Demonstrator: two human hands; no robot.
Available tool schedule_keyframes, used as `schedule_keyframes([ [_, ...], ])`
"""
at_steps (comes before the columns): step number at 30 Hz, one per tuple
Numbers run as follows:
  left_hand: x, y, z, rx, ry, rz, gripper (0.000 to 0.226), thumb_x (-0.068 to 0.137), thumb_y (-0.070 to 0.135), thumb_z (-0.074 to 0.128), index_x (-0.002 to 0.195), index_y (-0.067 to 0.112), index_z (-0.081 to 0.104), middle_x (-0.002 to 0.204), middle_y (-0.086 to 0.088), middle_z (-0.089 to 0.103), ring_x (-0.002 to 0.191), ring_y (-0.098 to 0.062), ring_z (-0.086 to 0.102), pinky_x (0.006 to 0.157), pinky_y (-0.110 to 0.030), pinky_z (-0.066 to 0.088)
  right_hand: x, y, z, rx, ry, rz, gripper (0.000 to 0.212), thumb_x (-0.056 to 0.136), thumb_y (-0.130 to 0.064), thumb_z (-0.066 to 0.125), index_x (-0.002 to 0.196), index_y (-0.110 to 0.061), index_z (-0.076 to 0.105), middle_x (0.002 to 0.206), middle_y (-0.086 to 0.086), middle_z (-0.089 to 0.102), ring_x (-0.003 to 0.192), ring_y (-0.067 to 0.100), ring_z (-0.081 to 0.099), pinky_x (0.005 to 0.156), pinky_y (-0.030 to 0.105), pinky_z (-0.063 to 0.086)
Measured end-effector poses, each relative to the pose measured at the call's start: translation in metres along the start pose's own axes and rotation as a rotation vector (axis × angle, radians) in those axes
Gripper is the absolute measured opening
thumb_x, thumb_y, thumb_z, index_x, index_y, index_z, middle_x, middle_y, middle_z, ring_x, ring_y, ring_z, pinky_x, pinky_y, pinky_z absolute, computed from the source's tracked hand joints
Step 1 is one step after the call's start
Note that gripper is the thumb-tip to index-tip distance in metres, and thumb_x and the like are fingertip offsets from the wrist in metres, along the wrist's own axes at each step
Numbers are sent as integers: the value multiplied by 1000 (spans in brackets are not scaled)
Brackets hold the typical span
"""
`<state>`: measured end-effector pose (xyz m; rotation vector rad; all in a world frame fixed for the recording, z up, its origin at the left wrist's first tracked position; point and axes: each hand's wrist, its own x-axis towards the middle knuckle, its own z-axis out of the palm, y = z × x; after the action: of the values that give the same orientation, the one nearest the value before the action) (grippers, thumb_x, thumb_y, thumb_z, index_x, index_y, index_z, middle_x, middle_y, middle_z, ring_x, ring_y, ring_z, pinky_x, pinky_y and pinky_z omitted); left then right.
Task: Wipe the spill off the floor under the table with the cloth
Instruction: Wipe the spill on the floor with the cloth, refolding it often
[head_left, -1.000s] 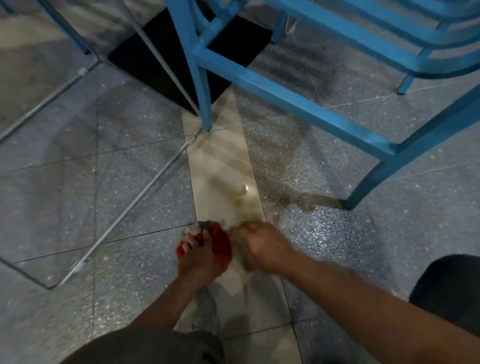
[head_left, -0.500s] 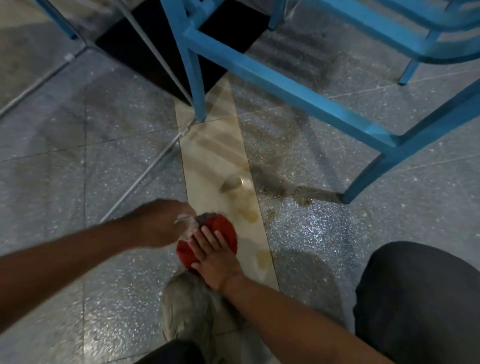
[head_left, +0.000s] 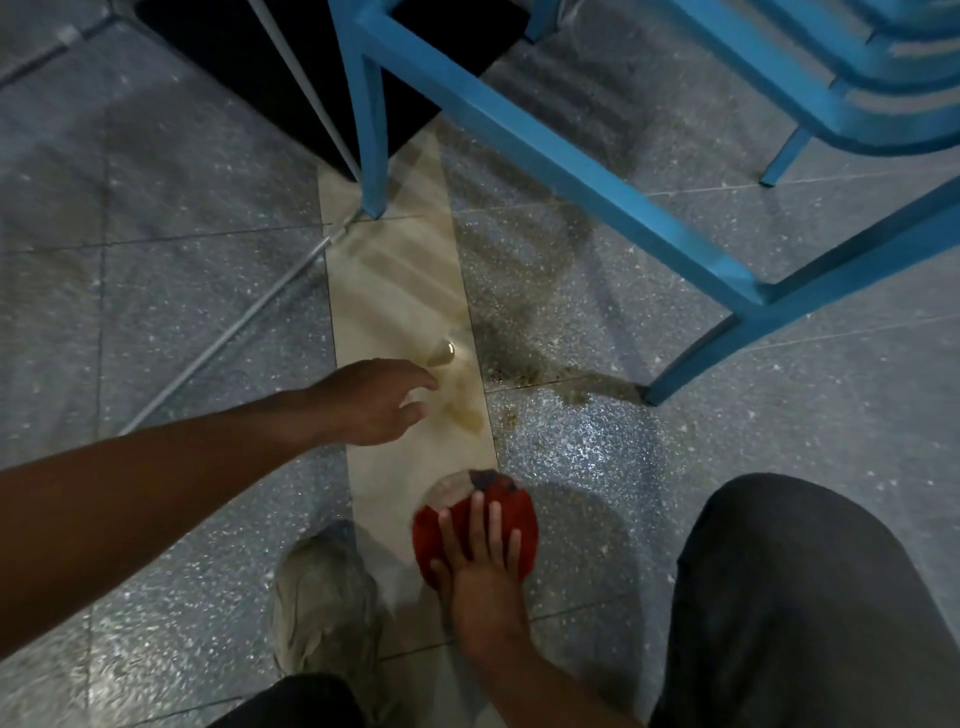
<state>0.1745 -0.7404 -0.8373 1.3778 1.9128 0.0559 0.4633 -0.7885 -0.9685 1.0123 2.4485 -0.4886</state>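
A red cloth (head_left: 506, 499) lies bunched on the beige floor strip, and my right hand (head_left: 480, 561) presses flat on it with straight fingers. My left hand (head_left: 374, 405) hovers above the beige strip farther ahead, fingers loosely extended and holding nothing. Its fingertips are close to a yellowish spill (head_left: 460, 410) of small puddles. A darker wet stain (head_left: 524, 332) spreads across the grey tile to the right, running toward a blue leg.
Blue metal furniture legs and crossbar (head_left: 571, 166) stand ahead and to the right. A thin grey metal rod (head_left: 234, 332) slants across the left tiles. A black mat (head_left: 270, 78) lies at the back. My shoe (head_left: 322, 603) and dark-trousered knee (head_left: 810, 597) are near the cloth.
My left hand has let go of the cloth and moved forward toward the puddles. My right hand has dragged the cloth back and to the right along the beige strip.
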Motion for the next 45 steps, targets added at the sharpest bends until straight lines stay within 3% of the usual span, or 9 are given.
schedule_keyframes([
  [4, 1, -10, -7, -59, 69, -78, 46, 105, 48, 56, 147, 30, 57, 154, 6, 55, 127, -18, 60, 105, -32, 47, -7, 10, 2, 9, 61, 31, 65, 94, -55, 36, 154, -30, 39, 163, 15, 28, 149, 35, 25, 110, 58, 25],
  [11, 10, -37, -17, -65, 184, -166, 46, 102, 53, 58, 143, 34, 60, 146, 3, 62, 127, -21, 62, 101, -35, 47, 46, 12, -39, 163, 214, 257, 80, 96, -65, 33, 159, -15, 27, 166, 8, 24, 153, 27, 19, 120, 50, 15],
  [16, 28, -29, -19, -94, 180, -120, 44, 100, 53, 61, 139, 33, 63, 142, 3, 65, 119, -20, 66, 101, -36, 52, 85, 45, -70, 317, 269, 400, 80, 97, -64, 32, 162, -19, 13, 169, 15, 1, 156, 29, -1, 125, 52, 6],
  [22, 46, -12, -30, -106, 190, -89, 42, 102, 50, 60, 140, 32, 63, 144, 3, 63, 125, -21, 64, 106, -36, 50, 146, 88, -118, 353, 250, 349, 67, 104, -58, 19, 161, -23, 15, 168, 15, 1, 156, 31, -4, 123, 58, -2],
  [27, 49, -5, -23, -81, 172, -54, 43, 102, 50, 60, 141, 32, 62, 145, 3, 63, 129, -21, 62, 107, -38, 50, 99, 55, -67, 277, 359, 234, 55, 107, -37, 30, 159, -22, 24, 168, 14, 12, 155, 30, 9, 120, 59, 14],
  [31, 50, 9, -18, -67, 146, 2, 44, 102, 48, 60, 142, 30, 61, 146, 3, 62, 129, -20, 61, 106, -35, 49, 59, 39, -33, 251, 350, 156, 57, 106, -40, 33, 160, -23, 23, 168, 11, 10, 156, 28, 8, 122, 51, 4],
  [36, 51, 7, -28, -72, 188, -2, 45, 103, 48, 60, 143, 28, 61, 148, 2, 61, 135, -22, 58, 109, -36, 47, 135, 75, -92, 271, 379, 188, 57, 105, -44, 32, 159, -28, 25, 168, 14, -1, 156, 31, -1, 124, 54, 4],
  [40, 43, -6, -28, -94, 194, -76, 43, 103, 49, 58, 142, 31, 61, 148, 4, 60, 134, -21, 57, 110, -37, 47, 172, 89, -117, 183, 276, 183, 60, 104, -46, 34, 160, -29, 21, 168, 17, -4, 155, 34, -6, 123, 57, 6],
  [45, 34, -18, -19, -34, 128, -87, 43, 103, 49, 58, 143, 32, 59, 150, 5, 58, 135, -20, 56, 109, -36, 46, 101, 38, -58, 117, 323, -135, 57, 99, -45, 39, 154, -30, 37, 167, 17, 13, 154, 36, 13, 121, 58, 14],
])
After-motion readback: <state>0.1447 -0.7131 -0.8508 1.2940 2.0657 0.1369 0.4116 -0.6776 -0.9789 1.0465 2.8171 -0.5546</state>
